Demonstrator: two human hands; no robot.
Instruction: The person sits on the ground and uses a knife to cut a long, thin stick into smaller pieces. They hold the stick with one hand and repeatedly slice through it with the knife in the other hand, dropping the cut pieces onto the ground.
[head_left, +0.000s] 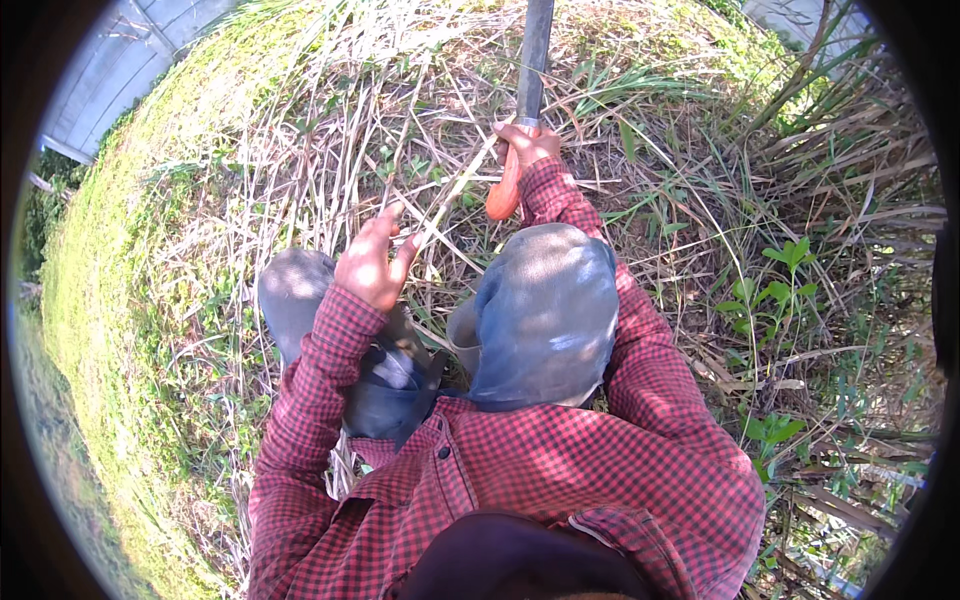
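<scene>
My right hand (538, 148) is closed round the orange handle of a machete (535, 65). Its dark, broad blade points away from me and runs out at the top of the view. The rounded butt of the handle sticks out below my fingers, just beyond my right knee. Above my left knee, my left hand (372, 265) is raised with thumb and fingers apart, and I see nothing in it. A pale dry stalk (450, 195) passes close to its fingertips; whether they touch cannot be made out. Cut, dry grass stems (330, 150) lie beneath both hands.
Tall, dense grass (850, 170) stands at the right, with a leafy green plant (785, 285) in front of it. Sunlit short grass (110, 260) spreads along the left. A pale panelled wall (125, 65) rises at the far left. My bent knees (545, 310) stand between my arms.
</scene>
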